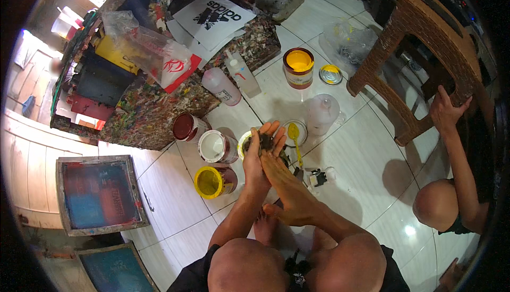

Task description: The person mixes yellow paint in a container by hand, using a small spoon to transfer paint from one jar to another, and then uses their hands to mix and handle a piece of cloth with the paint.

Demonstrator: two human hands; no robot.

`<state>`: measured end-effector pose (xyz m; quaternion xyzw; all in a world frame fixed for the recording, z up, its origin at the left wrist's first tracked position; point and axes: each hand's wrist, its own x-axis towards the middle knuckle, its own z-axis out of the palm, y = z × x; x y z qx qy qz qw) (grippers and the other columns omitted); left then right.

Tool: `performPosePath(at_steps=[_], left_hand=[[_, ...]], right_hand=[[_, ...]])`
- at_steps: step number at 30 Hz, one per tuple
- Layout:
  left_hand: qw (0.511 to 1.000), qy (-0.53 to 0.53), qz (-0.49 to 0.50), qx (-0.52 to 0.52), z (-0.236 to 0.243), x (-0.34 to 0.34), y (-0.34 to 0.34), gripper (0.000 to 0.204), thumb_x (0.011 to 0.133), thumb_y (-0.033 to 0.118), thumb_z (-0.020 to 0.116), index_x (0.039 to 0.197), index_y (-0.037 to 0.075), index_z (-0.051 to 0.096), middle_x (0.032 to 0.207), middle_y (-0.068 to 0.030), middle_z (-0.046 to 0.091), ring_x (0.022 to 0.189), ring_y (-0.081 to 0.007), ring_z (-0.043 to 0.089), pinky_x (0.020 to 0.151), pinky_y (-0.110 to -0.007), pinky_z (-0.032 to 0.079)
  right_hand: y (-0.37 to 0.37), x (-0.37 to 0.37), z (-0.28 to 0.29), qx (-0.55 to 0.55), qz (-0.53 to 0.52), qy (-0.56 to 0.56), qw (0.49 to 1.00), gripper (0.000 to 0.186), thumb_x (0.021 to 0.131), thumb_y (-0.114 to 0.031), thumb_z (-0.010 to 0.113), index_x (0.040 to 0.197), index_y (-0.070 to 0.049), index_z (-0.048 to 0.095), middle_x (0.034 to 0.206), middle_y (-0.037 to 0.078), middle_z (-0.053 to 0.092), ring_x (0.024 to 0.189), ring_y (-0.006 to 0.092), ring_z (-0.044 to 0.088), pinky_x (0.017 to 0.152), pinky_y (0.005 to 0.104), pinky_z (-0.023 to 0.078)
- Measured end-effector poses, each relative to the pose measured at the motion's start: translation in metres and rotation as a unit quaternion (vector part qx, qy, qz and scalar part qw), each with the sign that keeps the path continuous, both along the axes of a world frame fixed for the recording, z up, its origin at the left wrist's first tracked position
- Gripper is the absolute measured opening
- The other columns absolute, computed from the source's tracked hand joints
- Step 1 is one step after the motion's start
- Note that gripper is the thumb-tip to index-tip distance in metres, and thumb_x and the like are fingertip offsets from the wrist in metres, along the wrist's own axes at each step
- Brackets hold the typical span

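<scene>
Glossy white tiles [366, 148]; round paint tins [215, 181].

Three open cans [215, 148] sit left of the hands [268, 159]; a stool [419, 42] stands far right.

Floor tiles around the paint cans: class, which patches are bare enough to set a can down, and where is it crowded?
Bare: tiles between the yellow-rimmed can and the framed screen; tiles between the translucent jug and brown stool. Crowded: around both hands.

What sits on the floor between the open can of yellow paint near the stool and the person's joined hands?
In the head view, a translucent plastic jug stands between the yellow paint can and the hands, left hand and right hand; a yellow-coated spoon lies closer in.
</scene>
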<state>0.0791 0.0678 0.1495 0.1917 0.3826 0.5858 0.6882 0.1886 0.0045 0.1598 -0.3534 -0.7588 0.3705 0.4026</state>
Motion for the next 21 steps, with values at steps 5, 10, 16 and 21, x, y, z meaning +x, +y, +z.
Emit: performPosePath(at_steps=[5, 10, 16, 21], left_hand=[[0.991, -0.068, -0.115, 0.012, -0.004, -0.007, 0.003, 0.046, 0.1, 0.038, 0.044, 0.124, -0.002, 0.049, 0.122, -0.0149, 0.058, 0.106, -0.0242, 0.059, 0.095, -0.035, 0.047], [0.993, 0.074, -0.084, 0.023, -0.007, 0.022, -0.023, 0.046, 0.101, 0.038, 0.041, 0.129, 0.002, 0.049, 0.13, -0.0113, 0.055, 0.115, -0.0221, 0.055, 0.101, -0.035, 0.042], [0.978, 0.149, -0.144, 0.024, -0.002, 0.04, -0.051, 0.059, 0.104, 0.041, 0.021, 0.15, 0.004, 0.016, 0.152, -0.0124, 0.027, 0.138, -0.0241, 0.028, 0.113, -0.034, 0.024], [0.989, 0.103, -0.068, 0.079, 0.002, 0.041, -0.032, 0.058, 0.104, 0.039, 0.021, 0.148, 0.001, 0.02, 0.152, -0.013, 0.027, 0.14, -0.0226, 0.024, 0.115, -0.035, 0.019]], right_hand=[[0.024, 0.025, -0.041, -0.305, 0.091, 0.313, 0.895, 0.065, 0.097, -0.051, 0.036, 0.096, 0.009, 0.061, 0.096, 0.019, 0.064, 0.091, 0.0244, 0.062, 0.082, 0.0374, 0.049], [0.049, 0.008, -0.025, -0.45, -0.069, 0.328, 0.828, 0.046, 0.1, -0.036, 0.042, 0.083, 0.001, 0.063, 0.082, 0.01, 0.063, 0.075, 0.0186, 0.06, 0.075, 0.0296, 0.049], [0.046, -0.003, -0.02, -0.035, -0.236, 0.238, 0.941, 0.046, 0.097, -0.041, 0.042, 0.118, -0.003, 0.058, 0.132, 0.019, 0.048, 0.125, 0.0309, 0.042, 0.104, 0.0423, 0.031], [0.013, -0.004, -0.023, -0.121, -0.096, 0.296, 0.942, 0.06, 0.099, -0.048, 0.031, 0.132, 0.001, 0.046, 0.142, 0.017, 0.036, 0.135, 0.0293, 0.03, 0.111, 0.0397, 0.019]])
